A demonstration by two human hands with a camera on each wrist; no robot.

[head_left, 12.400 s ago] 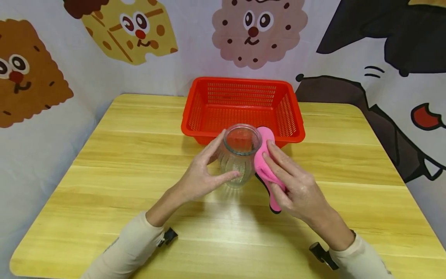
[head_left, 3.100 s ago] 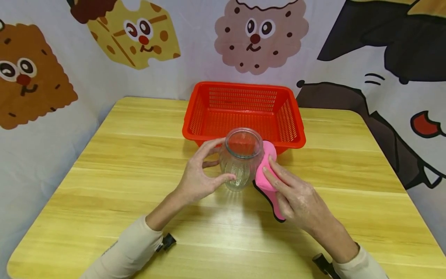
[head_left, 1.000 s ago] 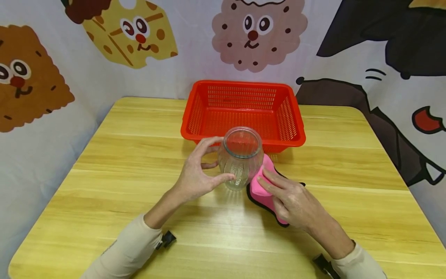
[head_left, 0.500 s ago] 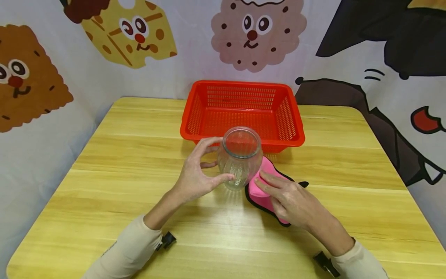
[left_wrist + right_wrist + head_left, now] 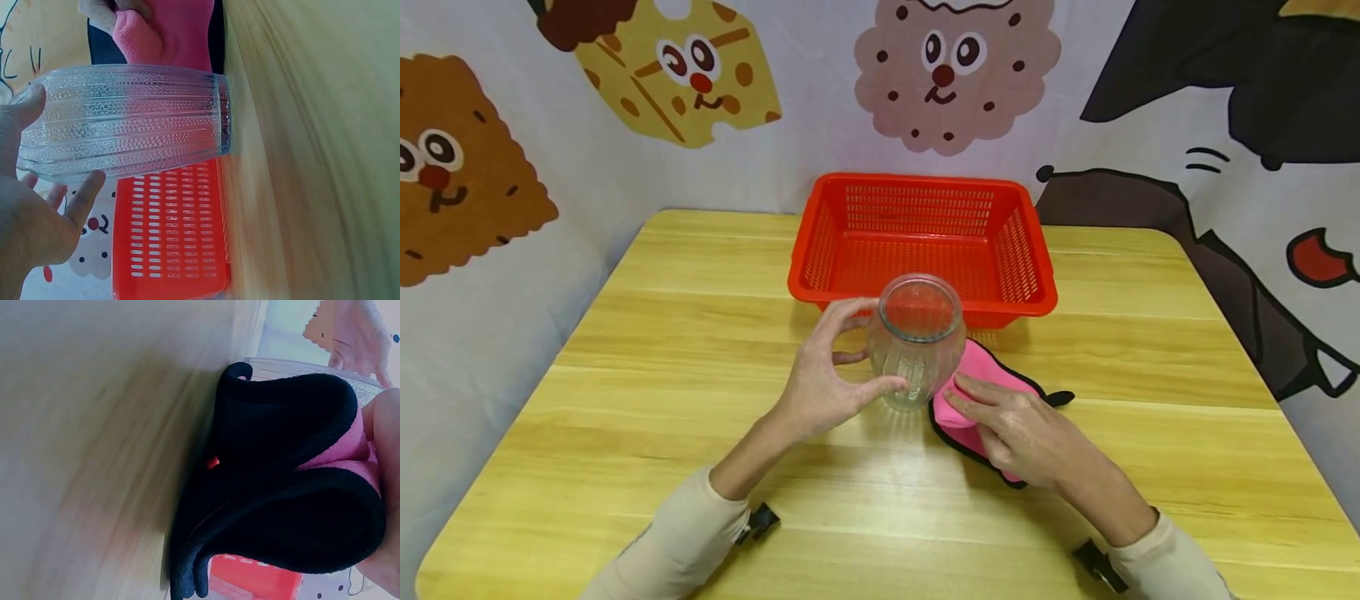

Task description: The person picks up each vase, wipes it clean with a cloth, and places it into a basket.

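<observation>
My left hand holds a ribbed clear glass jar, thumb on the near side and fingers behind it. The open-topped jar is upright, its base at the wooden tabletop in the left wrist view. At the jar's right side, my right hand pinches a bunched fold of a pink cloth with black edging. That fold overlaps the jar's lower right side in the head view. Seen from the right wrist, the cloth's black underside bulges in two folds, and much of the jar is hidden behind it.
A red plastic basket with slotted walls stands just behind the jar, nothing visible inside. The light wooden table has rounded corners. Cloth backdrops printed with cartoon figures hang behind it and at the sides.
My right hand has slid the cloth down the jar's right side toward its base, and the cloth now spreads flatter, one black-edged corner pointing right. The left hand and jar have barely moved.
</observation>
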